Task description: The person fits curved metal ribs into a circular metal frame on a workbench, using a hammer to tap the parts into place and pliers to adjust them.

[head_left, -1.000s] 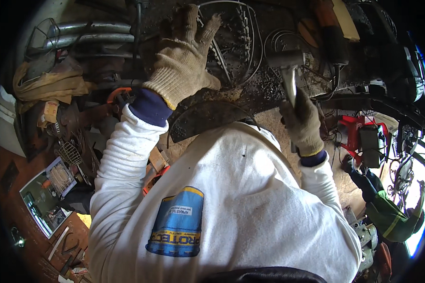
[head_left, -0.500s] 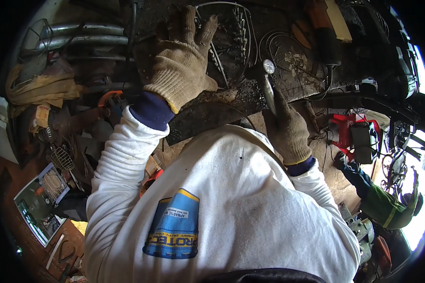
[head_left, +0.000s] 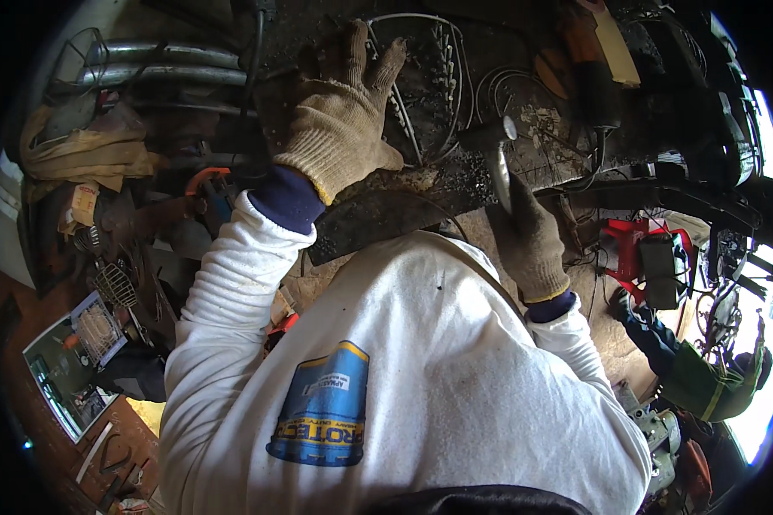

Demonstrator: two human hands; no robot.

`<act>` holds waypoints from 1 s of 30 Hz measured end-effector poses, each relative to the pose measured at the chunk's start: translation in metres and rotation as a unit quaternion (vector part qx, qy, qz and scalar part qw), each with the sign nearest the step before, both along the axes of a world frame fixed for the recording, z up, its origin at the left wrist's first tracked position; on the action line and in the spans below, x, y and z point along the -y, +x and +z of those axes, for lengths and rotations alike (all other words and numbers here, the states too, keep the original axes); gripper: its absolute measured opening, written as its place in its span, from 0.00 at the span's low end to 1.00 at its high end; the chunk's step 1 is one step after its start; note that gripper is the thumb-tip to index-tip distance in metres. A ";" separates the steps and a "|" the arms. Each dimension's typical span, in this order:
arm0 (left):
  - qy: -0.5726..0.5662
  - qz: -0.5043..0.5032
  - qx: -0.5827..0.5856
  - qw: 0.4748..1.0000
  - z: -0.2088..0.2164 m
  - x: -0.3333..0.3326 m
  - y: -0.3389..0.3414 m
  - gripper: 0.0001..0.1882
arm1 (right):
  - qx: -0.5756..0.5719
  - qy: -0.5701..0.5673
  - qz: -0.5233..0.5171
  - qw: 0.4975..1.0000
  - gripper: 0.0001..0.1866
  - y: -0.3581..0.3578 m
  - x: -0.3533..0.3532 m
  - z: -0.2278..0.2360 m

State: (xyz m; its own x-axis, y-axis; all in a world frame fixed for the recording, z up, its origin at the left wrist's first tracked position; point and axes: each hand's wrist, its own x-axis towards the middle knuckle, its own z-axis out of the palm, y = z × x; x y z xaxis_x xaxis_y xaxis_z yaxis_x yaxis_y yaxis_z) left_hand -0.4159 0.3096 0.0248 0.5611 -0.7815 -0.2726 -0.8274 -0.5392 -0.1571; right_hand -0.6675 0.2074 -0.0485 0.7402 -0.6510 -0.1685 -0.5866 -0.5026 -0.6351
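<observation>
My left hand (head_left: pixel 339 124), in a beige knitted glove, lies over the dark, dirty workbench (head_left: pixel 352 225) with its fingers spread. Just right of its fingers runs a thin metal rod (head_left: pixel 406 124), inside a bent loop of pale wire (head_left: pixel 465 73). My right hand (head_left: pixel 531 253), also gloved, is closed around the handle of a hammer (head_left: pixel 500 172) near the bench's front edge. The hammer's head (head_left: pixel 489 134) hangs above the bench, its bright round face turned right. Whether my left palm presses on anything is hidden.
An orange and black power tool (head_left: pixel 594 69) with a cord lies at the far right of the bench. Metal tubes (head_left: pixel 163 56) and a brown cloth (head_left: pixel 86 154) are at left. Beyond a red stool (head_left: pixel 627 253), another person (head_left: pixel 696 373) is at the right.
The hammer's head has turned from facing up to lying sideways, and it has shifted slightly right. My left hand keeps its spread pose; the view has shifted a little.
</observation>
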 end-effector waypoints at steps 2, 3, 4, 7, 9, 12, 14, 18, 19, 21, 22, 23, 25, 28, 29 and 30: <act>-0.072 -0.070 0.047 0.994 -0.014 -0.009 0.009 0.69 | 0.036 0.010 -0.014 0.999 0.28 -0.001 0.003 0.001; -0.071 -0.071 0.049 0.994 -0.020 -0.012 0.014 0.69 | 0.022 0.068 -0.040 0.997 0.27 0.001 0.008 0.005; -0.105 -0.076 0.000 0.992 -0.026 -0.016 0.018 0.68 | 0.010 0.127 -0.065 0.990 0.26 0.003 0.013 0.007; -0.178 -0.107 -0.066 0.976 -0.015 -0.022 0.036 0.62 | 0.025 0.153 -0.077 0.985 0.24 0.002 0.029 0.009; -0.349 -0.234 -0.021 0.907 -0.009 -0.026 0.061 0.46 | 0.043 0.170 -0.096 0.980 0.22 0.002 0.032 0.009; -0.395 -0.062 -0.115 0.909 -0.012 -0.018 0.103 0.33 | 0.075 0.244 -0.134 0.957 0.20 0.003 0.043 0.008; -0.368 -0.004 -0.159 0.916 -0.025 -0.008 0.118 0.28 | 0.082 0.224 -0.117 0.964 0.17 0.004 0.062 -0.004; -0.357 0.108 -0.303 0.877 -0.058 -0.006 0.131 0.21 | 0.198 0.087 -0.025 0.976 0.17 0.025 0.097 -0.018; -0.355 0.140 -0.411 0.828 -0.075 -0.013 0.145 0.24 | 0.158 0.095 -0.002 0.983 0.19 0.033 0.105 -0.013; -0.343 0.136 -0.427 0.825 -0.063 -0.004 0.134 0.23 | 0.080 0.123 -0.039 0.988 0.23 0.044 0.119 -0.004; -0.338 0.131 -0.438 0.822 -0.051 0.002 0.126 0.22 | 0.081 0.121 -0.042 0.988 0.23 0.045 0.125 -0.010; -0.316 0.116 -0.405 0.850 -0.041 0.002 0.121 0.22 | 0.110 0.117 -0.044 0.986 0.25 0.047 0.128 -0.016; -0.298 0.112 -0.382 0.868 -0.036 0.003 0.123 0.23 | 0.144 0.112 -0.043 0.982 0.28 0.049 0.133 -0.020; -0.263 0.105 -0.339 0.897 -0.032 0.001 0.121 0.24 | 0.104 0.132 -0.029 0.985 0.31 0.054 0.134 -0.012; -0.260 0.106 -0.343 0.896 -0.034 0.000 0.121 0.24 | 0.071 0.096 -0.036 0.992 0.30 0.056 0.133 -0.009; -0.257 0.106 -0.348 0.895 -0.035 0.000 0.122 0.24 | 0.039 0.059 -0.044 0.997 0.30 0.058 0.131 -0.005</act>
State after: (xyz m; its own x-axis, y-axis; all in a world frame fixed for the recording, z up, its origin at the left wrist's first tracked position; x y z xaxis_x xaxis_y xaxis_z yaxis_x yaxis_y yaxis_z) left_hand -0.2943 0.3101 -0.0101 0.5464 -0.7997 -0.2489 -0.4990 -0.5495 0.6701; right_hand -0.6092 0.0761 -0.0534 0.6953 -0.6926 -0.1921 -0.5720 -0.3714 -0.7314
